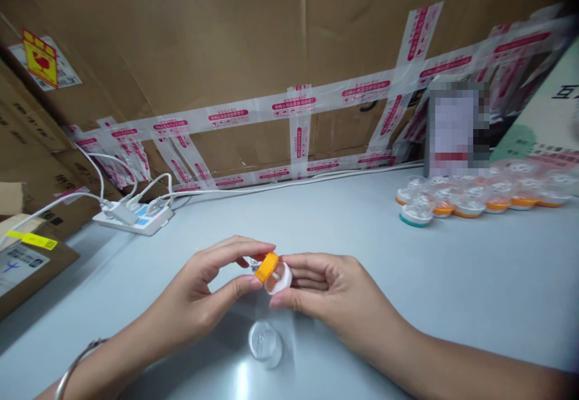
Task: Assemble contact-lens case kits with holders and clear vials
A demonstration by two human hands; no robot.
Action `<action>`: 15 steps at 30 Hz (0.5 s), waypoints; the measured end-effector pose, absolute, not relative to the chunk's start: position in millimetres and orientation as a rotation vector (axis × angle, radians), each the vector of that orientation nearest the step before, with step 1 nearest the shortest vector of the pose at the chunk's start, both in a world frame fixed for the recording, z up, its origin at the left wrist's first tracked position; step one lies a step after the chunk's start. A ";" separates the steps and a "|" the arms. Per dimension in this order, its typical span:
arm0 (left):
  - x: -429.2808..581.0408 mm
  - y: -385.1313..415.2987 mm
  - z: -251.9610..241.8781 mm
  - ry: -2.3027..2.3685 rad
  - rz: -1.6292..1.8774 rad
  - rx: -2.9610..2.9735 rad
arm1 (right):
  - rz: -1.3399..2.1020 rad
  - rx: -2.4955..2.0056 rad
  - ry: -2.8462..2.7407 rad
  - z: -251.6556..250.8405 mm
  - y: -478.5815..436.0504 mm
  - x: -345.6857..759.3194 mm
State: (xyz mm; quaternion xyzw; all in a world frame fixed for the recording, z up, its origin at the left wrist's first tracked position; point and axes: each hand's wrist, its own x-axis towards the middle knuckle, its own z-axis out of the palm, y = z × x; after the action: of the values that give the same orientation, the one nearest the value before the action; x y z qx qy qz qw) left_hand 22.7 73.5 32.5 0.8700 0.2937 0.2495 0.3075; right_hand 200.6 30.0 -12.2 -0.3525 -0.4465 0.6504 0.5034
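Observation:
Between the thumb and fingers of my left hand is an orange ring-shaped cap, tilted on edge. My right hand grips a round white plastic part right against it. The two parts touch or nearly touch, with their inner sides partly visible; I cannot tell whether they are joined. Something small and shiny shows behind the orange cap, too small to name. Just below my hands, a clear plastic cup stands on the grey table.
Several clear-topped round containers with orange, white or green bases sit in rows at the right. A power strip with white cables lies at the left. Taped cardboard walls the back; a blurred upright object leans there.

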 end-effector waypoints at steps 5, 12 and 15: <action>25.3 72.4 31.7 0.717 0.675 2.340 | 1.546 -0.846 -1.107 -13.4 30.3 201.4; 27.8 70.5 28.2 0.643 0.723 2.419 | 1.554 -0.826 -1.096 -12.3 30.2 200.2; 28.6 69.9 27.7 0.647 0.719 2.455 | 1.553 -0.840 -1.081 -11.2 29.4 200.0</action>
State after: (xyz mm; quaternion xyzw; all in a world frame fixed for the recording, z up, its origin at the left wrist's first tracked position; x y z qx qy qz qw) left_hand 28.6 69.9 27.7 0.9011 0.2375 0.2641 0.2490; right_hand 200.0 29.4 -11.2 -0.3489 -0.4490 0.6451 0.5104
